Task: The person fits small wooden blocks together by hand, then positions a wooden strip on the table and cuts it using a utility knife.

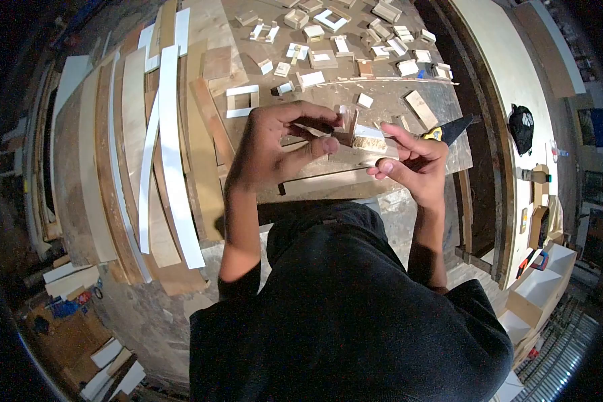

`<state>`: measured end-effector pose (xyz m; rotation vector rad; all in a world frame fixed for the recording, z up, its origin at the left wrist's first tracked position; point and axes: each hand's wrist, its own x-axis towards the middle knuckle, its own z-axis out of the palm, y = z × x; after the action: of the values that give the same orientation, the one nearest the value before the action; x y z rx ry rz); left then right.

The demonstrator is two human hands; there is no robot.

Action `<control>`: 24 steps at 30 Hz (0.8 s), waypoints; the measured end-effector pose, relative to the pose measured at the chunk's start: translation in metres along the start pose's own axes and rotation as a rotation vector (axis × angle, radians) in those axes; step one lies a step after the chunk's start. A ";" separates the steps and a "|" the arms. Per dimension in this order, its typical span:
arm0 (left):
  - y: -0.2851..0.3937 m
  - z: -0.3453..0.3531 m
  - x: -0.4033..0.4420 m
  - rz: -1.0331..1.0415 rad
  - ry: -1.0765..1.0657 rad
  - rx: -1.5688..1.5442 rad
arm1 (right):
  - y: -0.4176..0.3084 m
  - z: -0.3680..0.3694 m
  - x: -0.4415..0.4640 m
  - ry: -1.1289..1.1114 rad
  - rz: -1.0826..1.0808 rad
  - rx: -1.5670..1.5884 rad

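Over the near part of the workbench (275, 67), my right hand (419, 157) holds a small wooden piece (370, 139) with a white top and a rough, pale front, between thumb and fingers at its right side. A thin upright strip stands at the piece's left end. My left hand (291, 137) is to the left of it, fingers and thumb apart and curved toward the piece; a small pale, shiny bit (342, 115) shows by its fingertips. Whether the left fingers touch that bit is unclear.
Many small wooden frames and blocks (323, 59) lie at the bench's far side. Long white and brown strips (171, 134) lie on the left. A yellow-and-black tool (449, 129) is right of my right hand. Beyond a gap stands a pale board (499, 67) with a black bundle (521, 129).
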<state>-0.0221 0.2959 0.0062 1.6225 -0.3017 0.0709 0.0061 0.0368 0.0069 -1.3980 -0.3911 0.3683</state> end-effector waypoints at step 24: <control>0.000 0.029 -0.009 0.060 0.145 -0.104 | -0.003 0.006 0.005 -0.004 -0.119 0.084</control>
<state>-0.0348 0.2687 0.0022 1.4962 -0.2382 0.2147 0.0073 0.0443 0.0106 -1.2856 -0.4550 0.2876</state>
